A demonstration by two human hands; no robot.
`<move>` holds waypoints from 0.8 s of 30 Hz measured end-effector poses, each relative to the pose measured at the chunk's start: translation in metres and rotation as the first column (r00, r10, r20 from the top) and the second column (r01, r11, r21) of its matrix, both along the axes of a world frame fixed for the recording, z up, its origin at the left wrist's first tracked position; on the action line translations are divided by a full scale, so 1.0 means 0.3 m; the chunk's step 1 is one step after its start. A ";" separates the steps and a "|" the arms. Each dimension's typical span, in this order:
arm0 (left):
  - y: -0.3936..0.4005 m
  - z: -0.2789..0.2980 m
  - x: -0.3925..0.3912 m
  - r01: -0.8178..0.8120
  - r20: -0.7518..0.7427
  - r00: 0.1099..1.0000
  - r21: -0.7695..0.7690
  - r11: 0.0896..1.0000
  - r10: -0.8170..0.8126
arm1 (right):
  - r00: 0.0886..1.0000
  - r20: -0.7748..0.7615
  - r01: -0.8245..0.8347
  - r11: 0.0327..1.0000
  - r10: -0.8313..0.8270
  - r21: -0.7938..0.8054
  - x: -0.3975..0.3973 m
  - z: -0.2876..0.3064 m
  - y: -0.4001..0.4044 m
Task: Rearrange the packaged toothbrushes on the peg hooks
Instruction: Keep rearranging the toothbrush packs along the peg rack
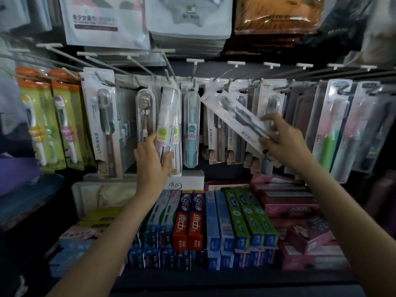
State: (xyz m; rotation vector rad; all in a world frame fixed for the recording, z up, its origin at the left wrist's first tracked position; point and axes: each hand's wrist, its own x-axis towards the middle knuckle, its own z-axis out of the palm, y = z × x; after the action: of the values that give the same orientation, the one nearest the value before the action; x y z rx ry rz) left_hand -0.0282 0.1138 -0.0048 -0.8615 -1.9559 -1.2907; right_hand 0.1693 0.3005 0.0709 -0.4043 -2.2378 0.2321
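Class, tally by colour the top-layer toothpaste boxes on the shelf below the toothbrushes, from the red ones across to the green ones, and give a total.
Red toothpaste boxes: 2
Light blue toothpaste boxes: 2
Green toothpaste boxes: 3
Total: 7

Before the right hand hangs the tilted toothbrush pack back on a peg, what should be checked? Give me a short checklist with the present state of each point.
1. Right hand has a firm grip on the tilted toothbrush pack: ok, fingers pinch its lower end.
2. Pack upright for hanging: not ok, it leans diagonally.
3. Pack's hang hole lined up with a peg hook: cannot tell, its top end is blurred.
4. Left hand steadies the neighbouring clear-case toothbrush: ok, it holds its lower part.
5. Toothpaste boxes below are out of the way: ok.
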 end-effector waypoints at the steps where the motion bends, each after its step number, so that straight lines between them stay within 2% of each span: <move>1: 0.000 0.000 0.002 0.004 -0.004 1.000 0.002 1.000 -0.004 | 1.000 -0.012 0.001 1.000 -0.001 -0.016 -0.014 -0.021 -0.004; 4: -0.006 0.000 0.004 0.008 -0.018 1.000 -0.003 1.000 -0.008 | 0.999 -0.040 0.003 1.000 -0.004 -0.028 -0.047 -0.050 -0.014; 8: -0.017 0.003 0.004 -0.020 -0.026 0.999 -0.016 1.000 0.019 | 0.990 0.085 0.112 0.993 -0.115 0.040 -0.034 -0.055 0.012; 10: -0.019 0.005 0.005 -0.027 -0.020 0.999 -0.018 0.999 0.026 | 0.989 0.021 0.144 0.990 -0.144 0.008 -0.014 -0.050 0.019; 14: -0.014 0.006 0.013 -0.006 0.000 1.000 -0.013 1.000 0.006 | 0.979 -0.170 0.087 0.986 -0.111 -0.142 -0.010 -0.050 0.014; 24: -0.021 -0.001 -0.006 0.007 -0.018 1.000 -0.022 1.000 -0.007 | 0.956 -0.260 0.072 0.966 -0.138 -0.248 -0.133 -0.151 -0.003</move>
State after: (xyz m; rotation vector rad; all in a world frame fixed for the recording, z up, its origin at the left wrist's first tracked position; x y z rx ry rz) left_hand -0.0300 0.1074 -0.0050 -0.8881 -1.9583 -1.2636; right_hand 0.1294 0.2998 0.0256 -0.5807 -1.9137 0.4725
